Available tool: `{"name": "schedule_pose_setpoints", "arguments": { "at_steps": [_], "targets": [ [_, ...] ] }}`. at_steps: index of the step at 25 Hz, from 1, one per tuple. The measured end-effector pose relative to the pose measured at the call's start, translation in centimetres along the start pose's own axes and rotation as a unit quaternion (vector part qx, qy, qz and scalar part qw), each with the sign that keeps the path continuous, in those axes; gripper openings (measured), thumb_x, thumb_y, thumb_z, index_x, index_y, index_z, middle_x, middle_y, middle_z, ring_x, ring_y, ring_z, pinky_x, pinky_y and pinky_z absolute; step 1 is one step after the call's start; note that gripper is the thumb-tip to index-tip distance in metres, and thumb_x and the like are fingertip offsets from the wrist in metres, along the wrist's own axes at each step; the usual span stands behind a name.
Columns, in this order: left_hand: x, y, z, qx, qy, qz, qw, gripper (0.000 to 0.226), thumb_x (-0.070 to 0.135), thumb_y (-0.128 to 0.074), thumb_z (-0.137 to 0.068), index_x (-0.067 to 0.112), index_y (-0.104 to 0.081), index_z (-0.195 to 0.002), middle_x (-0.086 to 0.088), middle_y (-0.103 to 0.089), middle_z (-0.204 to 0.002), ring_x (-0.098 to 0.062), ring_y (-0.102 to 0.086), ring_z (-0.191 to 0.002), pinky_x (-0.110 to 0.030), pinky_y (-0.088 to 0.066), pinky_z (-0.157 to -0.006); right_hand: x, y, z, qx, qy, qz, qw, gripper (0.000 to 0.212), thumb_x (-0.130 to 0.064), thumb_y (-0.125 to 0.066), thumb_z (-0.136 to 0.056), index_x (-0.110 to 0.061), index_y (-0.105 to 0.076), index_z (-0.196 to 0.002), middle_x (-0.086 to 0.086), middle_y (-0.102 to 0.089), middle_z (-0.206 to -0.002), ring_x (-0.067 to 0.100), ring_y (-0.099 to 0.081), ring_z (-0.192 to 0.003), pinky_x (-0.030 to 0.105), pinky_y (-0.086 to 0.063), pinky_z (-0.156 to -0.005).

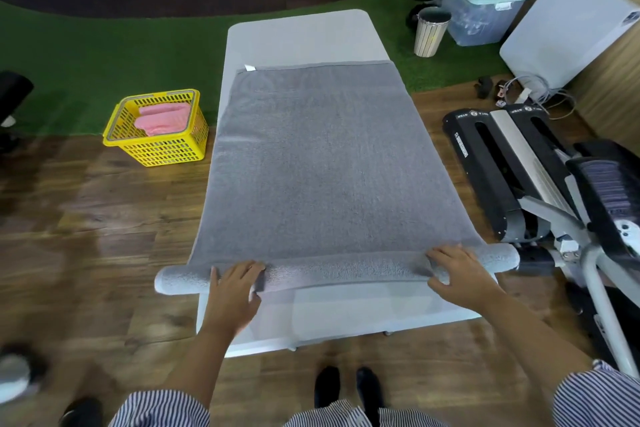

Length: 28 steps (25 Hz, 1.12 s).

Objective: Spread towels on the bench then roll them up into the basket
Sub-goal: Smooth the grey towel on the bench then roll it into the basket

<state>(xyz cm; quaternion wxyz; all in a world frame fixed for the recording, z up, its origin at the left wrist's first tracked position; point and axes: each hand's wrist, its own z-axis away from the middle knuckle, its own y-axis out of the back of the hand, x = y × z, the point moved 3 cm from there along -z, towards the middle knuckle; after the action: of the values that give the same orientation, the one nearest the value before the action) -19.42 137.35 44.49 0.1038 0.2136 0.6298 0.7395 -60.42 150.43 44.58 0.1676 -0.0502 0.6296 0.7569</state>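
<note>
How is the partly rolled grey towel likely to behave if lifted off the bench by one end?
The grey towel is soft terry, so it would probably sag. Its rolled edge, under the left hand and right hand, looks loose and may unroll. It overhangs the bench, so it could slide.

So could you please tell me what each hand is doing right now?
Left hand: open, pressing the rolled grey towel.
Right hand: open, also pressing it.

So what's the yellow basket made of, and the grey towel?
The yellow basket looks like glossy moulded plastic, with slotted sides. The grey towel looks like soft terry cloth, matte and fuzzy, with a flat woven hem at its far edge.
</note>
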Motion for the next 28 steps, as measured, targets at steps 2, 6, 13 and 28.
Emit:
{"name": "schedule_pose_setpoints", "arguments": {
  "at_steps": [2,6,13,28],
  "targets": [
    [0.0,0.1,0.0,0.009,-0.009,0.024,1.0,0.054,0.008,-0.078,-0.059,0.024,-0.062,-0.108,0.003,-0.068,-0.104,-0.025,-0.067,-0.093,-0.061,-0.043,-0.091,0.0,0.2,-0.1,-0.026,-0.012,0.013,0.999,0.041,-0.025,-0.062,-0.08,-0.015,-0.06,-0.119,0.0,-0.061,-0.116,0.021,-0.054,-0.111,0.036,-0.031,-0.104],
    [0.5,0.8,0.4,-0.005,-0.018,0.083,0.996,0.041,0.029,-0.05,-0.074,0.023,-0.061,-0.113,0.003,-0.067,-0.102,-0.027,-0.063,-0.087,-0.032,-0.047,-0.071,-0.4,1.1,-0.2,-0.048,-0.056,-0.039,0.997,0.016,-0.032,-0.047,-0.076,-0.021,-0.058,-0.078,-0.002,-0.059,-0.076,0.023,-0.055,-0.078,0.033,-0.042,-0.08],
    [-0.3,1.6,0.8,0.13,-0.028,0.046,0.99,0.025,0.031,-0.044,-0.078,0.019,-0.061,-0.092,0.004,-0.063,-0.099,-0.019,-0.059,-0.085,-0.043,-0.048,-0.083,-0.7,1.0,-0.6,0.05,-0.029,-0.03,0.998,0.024,-0.011,-0.064,-0.076,-0.014,-0.061,-0.1,0.001,-0.058,-0.098,0.02,-0.053,-0.087,0.035,-0.038,-0.084],
    [-0.8,2.5,0.0,0.06,-0.015,0.001,0.998,0.033,0.036,-0.039,-0.071,0.023,-0.063,-0.089,0.007,-0.069,-0.082,-0.023,-0.065,-0.07,-0.034,-0.048,-0.064,-0.2,1.5,-0.5,-0.032,-0.025,-0.052,0.998,0.017,-0.034,-0.052,-0.074,-0.034,-0.056,-0.091,-0.009,-0.056,-0.088,0.02,-0.052,-0.085,0.033,-0.038,-0.082]
  ]
}}
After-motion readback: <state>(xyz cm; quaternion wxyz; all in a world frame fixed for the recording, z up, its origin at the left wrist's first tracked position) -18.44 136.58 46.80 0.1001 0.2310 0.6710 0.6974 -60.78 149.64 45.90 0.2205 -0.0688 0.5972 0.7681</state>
